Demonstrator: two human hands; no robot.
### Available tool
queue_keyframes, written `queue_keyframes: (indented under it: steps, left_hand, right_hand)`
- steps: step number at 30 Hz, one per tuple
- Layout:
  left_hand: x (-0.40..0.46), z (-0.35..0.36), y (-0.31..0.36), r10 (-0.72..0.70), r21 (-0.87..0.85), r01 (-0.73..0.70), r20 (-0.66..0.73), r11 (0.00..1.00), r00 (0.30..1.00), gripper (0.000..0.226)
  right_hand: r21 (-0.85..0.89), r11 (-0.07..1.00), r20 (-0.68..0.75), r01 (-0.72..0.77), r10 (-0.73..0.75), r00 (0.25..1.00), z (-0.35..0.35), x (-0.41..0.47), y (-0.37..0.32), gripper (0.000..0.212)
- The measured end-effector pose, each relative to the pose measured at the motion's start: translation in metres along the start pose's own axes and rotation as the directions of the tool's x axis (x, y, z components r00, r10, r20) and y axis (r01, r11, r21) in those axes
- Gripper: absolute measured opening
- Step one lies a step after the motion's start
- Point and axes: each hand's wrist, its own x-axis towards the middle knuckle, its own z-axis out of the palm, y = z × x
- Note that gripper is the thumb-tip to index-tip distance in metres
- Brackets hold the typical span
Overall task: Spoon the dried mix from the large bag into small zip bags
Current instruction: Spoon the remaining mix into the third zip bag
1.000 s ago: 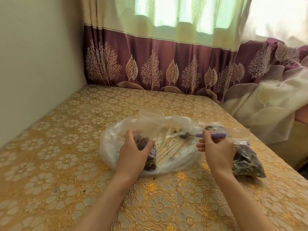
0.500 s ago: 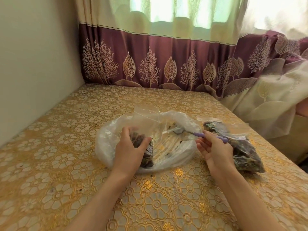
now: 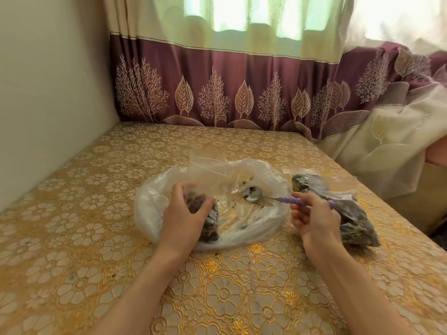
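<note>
A large clear plastic bag (image 3: 261,172) lies spread open on the table, with only scattered bits of dried mix inside. My left hand (image 3: 185,216) grips a small zip bag (image 3: 206,218) part-filled with dark dried mix, its open top (image 3: 208,160) standing up over the large bag. My right hand (image 3: 314,218) holds a spoon by its purple handle (image 3: 290,200). The metal bowl of the spoon (image 3: 252,194) carries a few bits and hovers low inside the large bag. A filled small zip bag (image 3: 348,213) lies behind my right hand.
The table (image 3: 96,213) wears a gold floral cloth. A plain wall (image 3: 48,81) runs along the left. Maroon and cream curtains (image 3: 217,93) hang at the back, and bunched curtain fabric (image 3: 387,141) lies past the table's right edge.
The spoon bowl has swung from the far side of the large bag toward its middle. My right hand has turned and shifted slightly nearer. My left hand keeps its grip on the small bag.
</note>
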Motion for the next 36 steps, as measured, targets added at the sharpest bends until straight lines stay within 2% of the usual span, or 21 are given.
queue_keyframes:
  steps: [5, 9, 12, 16, 19, 22, 25, 27, 29, 32, 34, 36]
  left_hand:
    - [0.0, -0.001, 0.0, -0.007, -0.006, 0.008, 0.009, 1.0, 1.0, 0.036]
    - [0.0, -0.001, -0.001, -0.004, -0.004, 0.004, 0.027, 1.0, 1.0, 0.036]
    - [0.001, 0.0, -0.001, -0.006, -0.006, 0.006, 0.045, 1.0, 0.999, 0.039]
    - [0.001, -0.001, -0.003, 0.0, 0.0, 0.0, 0.062, 1.0, 0.998, 0.043]
    - [0.0, -0.002, -0.006, -0.004, 0.002, 0.004, 0.078, 1.0, 0.997, 0.043]
    - [0.001, -0.001, -0.003, 0.012, 0.008, -0.012, 0.066, 1.0, 0.998, 0.044]
    - [0.0, 0.0, -0.002, 0.015, 0.001, -0.015, 0.051, 1.0, 0.999, 0.043]
    - [0.0, 0.0, -0.001, 0.011, 0.001, -0.011, 0.047, 1.0, 0.999, 0.04]
    - [0.0, -0.001, -0.001, 0.01, 0.003, -0.01, 0.039, 1.0, 0.999, 0.036]
    - [0.0, -0.001, 0.0, -0.001, -0.006, 0.001, 0.03, 1.0, 1.0, 0.037]
    - [-0.001, -0.001, 0.001, -0.007, -0.013, 0.008, 0.028, 1.0, 1.0, 0.041]
    - [-0.001, -0.002, 0.001, -0.013, -0.026, 0.013, 0.022, 1.0, 1.0, 0.042]
  right_hand:
    - [-0.02, 1.0, 0.036, -0.011, 0.011, 0.999, -0.001, -0.002, 0.0, 0.018]
    - [0.023, 1.0, 0.065, 0.019, -0.021, 0.998, -0.001, -0.001, 0.0, 0.024]
    - [0.064, 0.995, 0.075, 0.081, -0.086, 0.993, 0.003, -0.002, -0.004, 0.018]
    - [0.148, 0.965, 0.122, 0.219, -0.237, 0.964, 0.012, -0.008, -0.02, 0.03]
    - [0.256, 0.931, 0.181, 0.26, -0.31, 0.933, 0.02, -0.016, -0.034, 0.025]
    - [0.274, 0.919, 0.347, 0.283, -0.369, 0.862, 0.03, -0.023, -0.048, 0.025]
    - [0.149, 0.888, 0.491, 0.436, -0.449, 0.746, 0.038, -0.029, -0.051, 0.022]
    - [0.095, 0.855, 0.554, 0.511, -0.471, 0.686, 0.04, -0.032, -0.051, 0.017]
    - [0.08, 0.849, 0.586, 0.523, -0.464, 0.664, 0.04, -0.032, -0.05, 0.015]
    - [0.122, 0.88, 0.563, 0.46, -0.443, 0.698, 0.041, -0.026, -0.053, 0.018]
    - [0.15, 0.904, 0.501, 0.4, -0.418, 0.758, 0.041, -0.018, -0.057, 0.021]
    - [0.104, 0.925, 0.408, 0.366, -0.375, 0.832, 0.042, -0.007, -0.06, 0.022]
